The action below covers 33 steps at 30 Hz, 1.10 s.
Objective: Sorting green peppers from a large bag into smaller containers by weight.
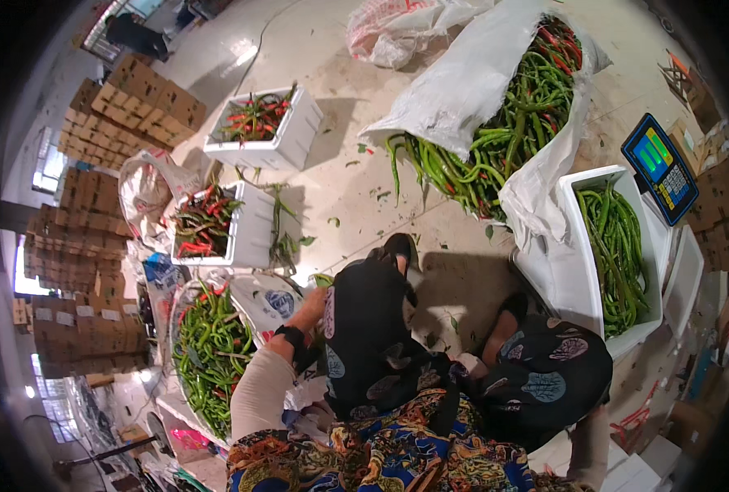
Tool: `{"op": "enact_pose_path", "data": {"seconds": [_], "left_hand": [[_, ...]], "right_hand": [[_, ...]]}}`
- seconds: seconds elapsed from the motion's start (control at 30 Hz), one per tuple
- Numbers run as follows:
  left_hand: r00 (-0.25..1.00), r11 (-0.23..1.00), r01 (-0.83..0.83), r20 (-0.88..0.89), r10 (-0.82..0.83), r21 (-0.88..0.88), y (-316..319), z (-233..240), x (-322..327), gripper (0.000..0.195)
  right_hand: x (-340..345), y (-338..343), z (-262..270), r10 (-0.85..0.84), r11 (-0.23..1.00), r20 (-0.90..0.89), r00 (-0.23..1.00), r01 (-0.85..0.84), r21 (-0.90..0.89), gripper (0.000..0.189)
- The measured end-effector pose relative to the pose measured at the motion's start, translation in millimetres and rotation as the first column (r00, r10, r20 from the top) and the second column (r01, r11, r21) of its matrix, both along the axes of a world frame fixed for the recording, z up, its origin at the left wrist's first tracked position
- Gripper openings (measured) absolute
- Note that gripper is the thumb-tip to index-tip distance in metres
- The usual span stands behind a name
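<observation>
Beside my left knee is my left hand [313, 307], with a black band on the wrist; the leg hides its fingers. Green peppers [322, 280] show just beyond it. Below my left forearm, an open sack of green and red long peppers [211, 357] stands at the left. My right forearm points down past the right thigh, and the hand is not in view. On that side a white foam box [647, 323] holds long green peppers [613, 258], lying lengthwise. Ahead, a large white woven sack [444, 92] spills green and red peppers [518, 135] onto the floor.
Two white foam boxes [284, 154] [257, 227] of mostly red peppers stand at the left. A scale display [660, 169] is lit by the right box. Stacked cartons [88, 326] line the left wall. Another person [136, 35] bends at the upper left. Loose stems [284, 227] lie on the floor.
</observation>
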<state>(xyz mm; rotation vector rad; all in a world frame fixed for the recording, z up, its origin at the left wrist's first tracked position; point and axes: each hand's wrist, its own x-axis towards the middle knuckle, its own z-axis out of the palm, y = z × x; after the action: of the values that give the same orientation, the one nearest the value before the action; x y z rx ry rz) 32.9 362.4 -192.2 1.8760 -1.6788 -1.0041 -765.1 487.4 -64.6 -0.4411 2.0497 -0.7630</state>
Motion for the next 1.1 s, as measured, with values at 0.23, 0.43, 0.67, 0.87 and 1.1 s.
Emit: {"op": "enact_pose_path", "data": {"seconds": [0.23, 0.43, 0.67, 0.87, 1.1], "left_hand": [[0.996, 0.841, 0.011, 0.072, -0.060, 0.542, 27.1, 18.0, -69.7, 0.029], [0.998, 0.739, 0.061, -0.032, -0.053, 0.671, 84.7, 14.6, -92.0, 0.028], [0.996, 0.633, 0.083, -0.054, -0.065, 0.769, 53.4, 21.8, -89.8, 0.027], [0.990, 0.638, 0.118, -0.043, -0.132, 0.761, -12.3, 42.2, -72.3, 0.026], [0.967, 0.730, 0.216, -0.038, -0.252, 0.648, -107.3, 71.8, -48.6, 0.025]], "right_hand": [[22.2, 8.0, 65.5, 0.018, 0.999, -0.029, 0.999, -0.017, 0.031, 0.013], [74.3, -3.8, 77.5, 0.031, 0.989, 0.046, 0.998, -0.037, 0.144, 0.015], [129.9, -49.9, 67.6, -0.036, 0.960, 0.187, 0.982, -0.019, 0.280, 0.016], [174.9, -94.0, 50.4, -0.051, 0.967, 0.358, 0.932, -0.044, 0.253, 0.018], [236.8, -168.6, 22.7, 0.077, 0.995, 0.635, 0.768, -0.097, -0.003, 0.020]]}}
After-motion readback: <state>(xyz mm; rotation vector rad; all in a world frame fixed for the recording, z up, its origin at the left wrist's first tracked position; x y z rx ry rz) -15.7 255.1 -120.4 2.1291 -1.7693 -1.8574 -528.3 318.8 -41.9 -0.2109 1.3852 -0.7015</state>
